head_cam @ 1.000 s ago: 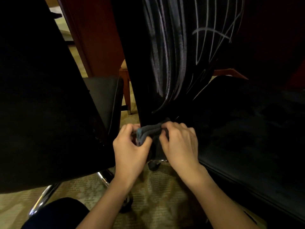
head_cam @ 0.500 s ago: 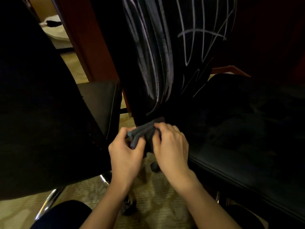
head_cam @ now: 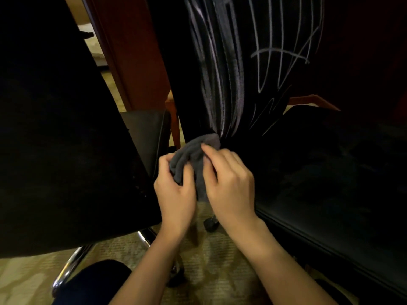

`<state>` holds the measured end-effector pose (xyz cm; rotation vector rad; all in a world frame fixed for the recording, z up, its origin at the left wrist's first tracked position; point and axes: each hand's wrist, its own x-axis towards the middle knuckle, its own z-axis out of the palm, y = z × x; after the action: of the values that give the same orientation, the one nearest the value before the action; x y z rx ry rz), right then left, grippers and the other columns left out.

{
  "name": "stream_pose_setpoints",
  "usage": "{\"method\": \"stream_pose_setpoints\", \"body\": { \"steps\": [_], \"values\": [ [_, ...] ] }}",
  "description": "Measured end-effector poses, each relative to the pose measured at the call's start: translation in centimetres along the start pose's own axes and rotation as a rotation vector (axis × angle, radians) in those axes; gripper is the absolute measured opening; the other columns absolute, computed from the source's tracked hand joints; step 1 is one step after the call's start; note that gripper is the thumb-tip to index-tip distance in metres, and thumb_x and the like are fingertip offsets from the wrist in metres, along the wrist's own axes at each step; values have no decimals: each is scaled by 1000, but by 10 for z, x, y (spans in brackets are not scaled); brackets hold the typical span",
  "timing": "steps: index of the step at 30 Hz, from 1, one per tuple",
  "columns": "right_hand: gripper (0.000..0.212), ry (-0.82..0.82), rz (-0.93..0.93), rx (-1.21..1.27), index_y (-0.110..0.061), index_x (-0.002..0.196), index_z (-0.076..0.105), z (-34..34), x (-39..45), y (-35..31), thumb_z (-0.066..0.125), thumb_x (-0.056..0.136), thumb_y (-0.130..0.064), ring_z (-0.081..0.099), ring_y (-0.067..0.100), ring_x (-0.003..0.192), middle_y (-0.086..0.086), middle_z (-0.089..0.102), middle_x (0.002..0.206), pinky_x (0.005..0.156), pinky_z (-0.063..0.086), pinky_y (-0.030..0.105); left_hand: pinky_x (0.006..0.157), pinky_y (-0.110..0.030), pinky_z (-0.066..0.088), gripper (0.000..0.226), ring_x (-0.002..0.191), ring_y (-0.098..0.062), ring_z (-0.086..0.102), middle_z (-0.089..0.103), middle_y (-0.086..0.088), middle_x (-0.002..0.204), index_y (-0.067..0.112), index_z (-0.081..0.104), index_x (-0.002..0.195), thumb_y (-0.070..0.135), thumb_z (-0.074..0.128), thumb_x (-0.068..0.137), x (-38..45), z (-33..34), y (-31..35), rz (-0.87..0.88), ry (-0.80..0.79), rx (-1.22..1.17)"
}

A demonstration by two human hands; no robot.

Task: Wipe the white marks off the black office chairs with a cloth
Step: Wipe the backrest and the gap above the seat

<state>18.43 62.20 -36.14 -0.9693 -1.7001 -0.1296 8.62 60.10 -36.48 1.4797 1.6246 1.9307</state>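
Observation:
A black office chair's backrest (head_cam: pixel 176 62) rises in the middle, covered with white marks (head_cam: pixel 264 51): smeared streaks at its centre and thin crossing lines to the right. Its black seat (head_cam: pixel 330 172) spreads to the right. A bunched grey cloth (head_cam: pixel 193 153) sits at the foot of the backrest, just below the streaks. My left hand (head_cam: pixel 176 190) grips the cloth's left folds with thumb and curled fingers. My right hand (head_cam: pixel 229 181) pinches its right side, fingertips on top.
A second black chair back (head_cam: pixel 55 128) fills the left, with chrome legs (head_cam: pixel 70 263) below it. Another black seat (head_cam: pixel 145 133) and red-brown wooden furniture (head_cam: pixel 136 51) stand behind. A caster (head_cam: pixel 211 224) rests on the patterned beige carpet (head_cam: pixel 220 260).
Both hands keep hold of the cloth and have gathered it into a tighter bunch. The view has shifted a little, bringing the cloth closer to the lowest streaks.

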Motion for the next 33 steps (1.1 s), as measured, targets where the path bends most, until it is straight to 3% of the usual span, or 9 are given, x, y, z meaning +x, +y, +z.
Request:
{"method": "stream_pose_setpoints", "body": {
  "steps": [6,8,11,14,16,21,27,30,33],
  "values": [
    [24,-267,103,-235,-10,108,70,16,-36,15,70,84,-16,69,22,77,4,69,90,54,53,32,56,-10,40,23,62,2,56,59,9,69,17,56,83,-4,64,89,-14,-9,-26,-171,-89,90],
    [23,-349,119,-296,-13,101,71,15,-38,18,75,78,-18,69,22,71,3,69,84,52,52,30,59,-13,45,25,69,1,60,62,6,75,20,59,84,-4,65,87,-15,-9,-29,-195,-88,106],
    [22,-220,69,-164,-13,104,72,3,-14,10,59,89,-22,68,20,73,1,68,86,56,54,31,71,-20,49,28,83,-7,63,64,4,89,29,59,92,2,66,89,-12,-11,-16,-98,-12,88],
    [25,-50,-74,42,-6,115,70,-9,18,-5,54,98,-15,66,19,84,4,68,94,67,55,30,70,-13,45,21,83,-8,62,62,5,90,28,58,97,8,64,94,1,-14,13,8,85,-6],
    [26,-32,-83,55,-5,118,69,-8,34,-11,54,99,-15,67,19,87,5,68,98,69,56,29,65,-11,44,16,77,-4,62,62,8,84,26,59,95,11,64,95,13,-12,27,6,93,-60],
    [29,-168,-75,-82,-11,115,71,-1,13,0,51,96,-22,69,17,78,1,69,96,57,56,30,59,-9,42,17,69,-1,61,62,7,73,22,60,87,8,64,96,9,-12,7,-96,-65,40],
    [25,-351,50,-275,-20,100,74,-4,15,-1,82,76,-21,67,14,61,-5,68,82,44,49,28,62,-13,43,19,73,-4,62,62,10,75,24,57,86,9,63,95,11,-6,-11,-159,-126,152],
    [18,-415,53,-236,-24,96,71,-12,41,-16,77,80,-24,66,12,60,-8,67,84,44,53,28,62,-9,43,18,74,-1,64,65,14,80,24,59,85,10,64,95,28,-7,4,-165,-177,82],
    [19,-396,84,-144,-21,102,67,-18,77,-22,54,91,-28,67,16,65,-6,66,91,51,55,34,58,-10,41,17,70,-5,63,65,9,78,23,60,83,10,65,93,52,-9,27,-160,-180,50]
  ]
}}
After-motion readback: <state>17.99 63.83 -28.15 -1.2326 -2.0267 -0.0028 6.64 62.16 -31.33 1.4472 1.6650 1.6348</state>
